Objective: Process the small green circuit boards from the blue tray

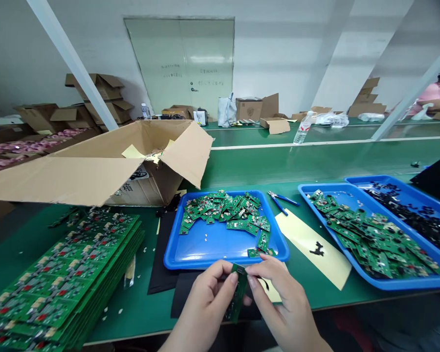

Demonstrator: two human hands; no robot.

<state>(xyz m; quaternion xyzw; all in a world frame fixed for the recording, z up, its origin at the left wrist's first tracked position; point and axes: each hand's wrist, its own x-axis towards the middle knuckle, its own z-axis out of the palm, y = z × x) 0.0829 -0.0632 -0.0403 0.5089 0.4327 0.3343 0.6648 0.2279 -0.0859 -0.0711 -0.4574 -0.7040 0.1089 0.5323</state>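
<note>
Just in front of the middle tray, my left hand (213,298) grips a narrow green circuit board (236,298) between thumb and fingers, tilted upright. My right hand (278,293) is closed at the board's upper right edge, its thumb and forefinger pinching there. A small black part (239,268) shows at the board's top end. Beneath my right fingers a thin black piece (266,284) is visible; whether the hand holds it I cannot tell. Beyond my hands is a blue tray (194,249) with a heap of small green boards (220,208).
Stacked board panels (58,278) stand at left, before an open cardboard box (146,190). Blue-handled cutters (283,200) lie beside yellow paper (315,234) bearing black parts (317,249). Right are trays of boards (381,239) and black pieces (418,215). A person (434,95) is at far right.
</note>
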